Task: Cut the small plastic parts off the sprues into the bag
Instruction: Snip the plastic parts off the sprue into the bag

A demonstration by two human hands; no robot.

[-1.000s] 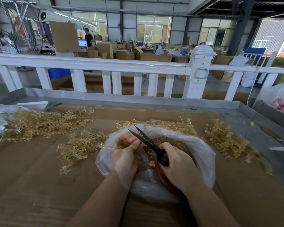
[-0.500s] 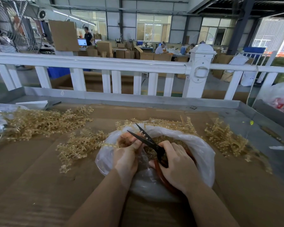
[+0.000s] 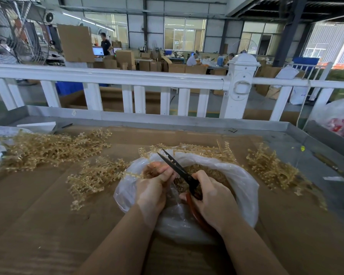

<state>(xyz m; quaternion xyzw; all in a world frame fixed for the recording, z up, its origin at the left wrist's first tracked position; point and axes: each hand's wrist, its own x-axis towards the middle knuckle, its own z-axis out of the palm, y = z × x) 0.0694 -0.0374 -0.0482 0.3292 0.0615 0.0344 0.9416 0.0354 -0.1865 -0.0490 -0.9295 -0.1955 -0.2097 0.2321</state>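
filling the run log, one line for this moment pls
left hand holds sprue | right hand holds scissors, blades open | over bag

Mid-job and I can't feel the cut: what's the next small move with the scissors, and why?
Probably squeeze the scissors closed. Their blades stand open over the bag, the right hand grips the handles, and the left hand holds a sprue at the blades, so cut parts should drop in.

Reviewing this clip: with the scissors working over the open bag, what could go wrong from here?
1. The scissors blades sit right beside the left hand gripping a sprue; a slip could nick the fingers.
2. The blade tips point past the bag rim, so cut parts may fly onto the cardboard.
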